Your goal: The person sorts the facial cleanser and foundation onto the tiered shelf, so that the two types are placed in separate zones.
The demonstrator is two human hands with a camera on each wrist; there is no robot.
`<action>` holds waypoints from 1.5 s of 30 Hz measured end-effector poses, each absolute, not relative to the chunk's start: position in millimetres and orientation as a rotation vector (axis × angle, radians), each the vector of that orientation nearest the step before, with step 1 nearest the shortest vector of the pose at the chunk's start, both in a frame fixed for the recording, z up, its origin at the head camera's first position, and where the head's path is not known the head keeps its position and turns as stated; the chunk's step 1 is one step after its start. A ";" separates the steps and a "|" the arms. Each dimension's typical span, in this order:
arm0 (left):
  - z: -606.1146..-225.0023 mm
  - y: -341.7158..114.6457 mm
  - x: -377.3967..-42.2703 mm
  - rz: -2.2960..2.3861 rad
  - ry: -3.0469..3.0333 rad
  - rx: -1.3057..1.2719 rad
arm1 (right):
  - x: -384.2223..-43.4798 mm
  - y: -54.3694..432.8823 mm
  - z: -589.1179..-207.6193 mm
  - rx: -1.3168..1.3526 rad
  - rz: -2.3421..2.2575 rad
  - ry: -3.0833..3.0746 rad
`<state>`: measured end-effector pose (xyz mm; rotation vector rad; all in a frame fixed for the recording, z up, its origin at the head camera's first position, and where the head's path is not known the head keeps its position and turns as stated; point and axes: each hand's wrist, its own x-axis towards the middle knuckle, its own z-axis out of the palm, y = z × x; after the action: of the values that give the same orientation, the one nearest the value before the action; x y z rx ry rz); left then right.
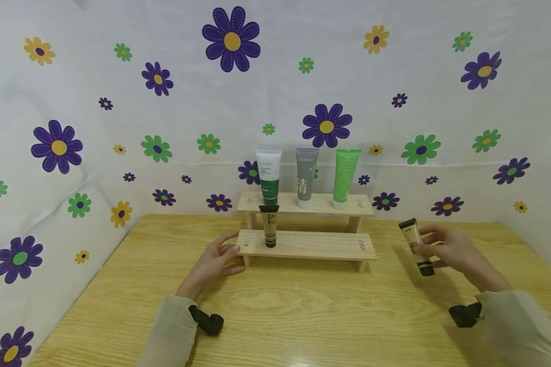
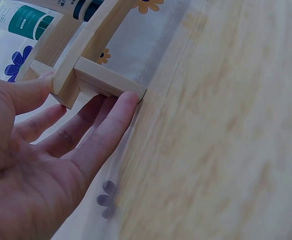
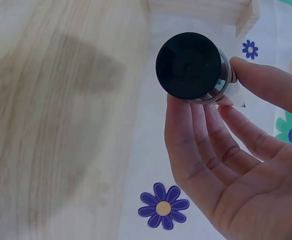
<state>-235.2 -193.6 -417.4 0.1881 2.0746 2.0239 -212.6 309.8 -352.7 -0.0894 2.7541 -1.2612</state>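
Observation:
My right hand [image 1: 450,250] holds a gold squeeze tube [image 1: 413,237] with black ends, tilted above the table to the right of the stand. In the right wrist view its round black cap [image 3: 188,66] faces the camera, with thumb and fingers round the tube's sides. At the left end of the two-tier wooden stand [image 1: 312,244], my left hand [image 1: 216,257] grips the lower step. Its thumb is at the board's corner and its fingers [image 2: 120,107] lie against the leg. A similar gold tube [image 1: 270,229] stands upright on the lower step's left part.
On the upper step stand a white-and-green tube [image 1: 269,176], a grey tube [image 1: 306,176] and a green tube [image 1: 346,176], caps down. The stand rests on a wood-grain table [image 1: 275,306]. Behind hangs a white flowered cloth [image 1: 275,92].

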 end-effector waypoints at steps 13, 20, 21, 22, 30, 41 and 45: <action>-417.6 -193.9 -235.0 2.017 2.078 0.195 | -212.5 288.6 -343.6 -0.125 -1.250 2.801; -417.4 -193.9 -234.5 2.022 2.070 0.194 | -211.4 276.6 -340.5 -0.168 -1.307 2.795; -417.4 -194.0 -234.5 2.021 2.071 0.194 | -211.4 275.3 -340.2 -0.173 -1.315 2.793; -417.3 -193.9 -234.3 2.020 2.073 0.192 | -211.3 273.7 -339.9 -0.177 -1.318 2.794; -417.4 -194.2 -235.1 2.020 2.072 0.189 | -213.8 263.0 -337.6 -0.172 -1.330 2.783; -417.4 -194.3 -235.3 2.022 2.068 0.192 | -217.0 250.4 -334.5 -0.181 -1.429 2.730; -417.6 -194.3 -235.3 2.017 2.075 0.198 | -217.4 244.5 -333.1 -0.198 -1.489 2.715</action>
<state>-235.3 -194.3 -417.6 0.1980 2.0747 2.0171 -217.4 244.5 -333.1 -0.1984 2.7146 -1.4894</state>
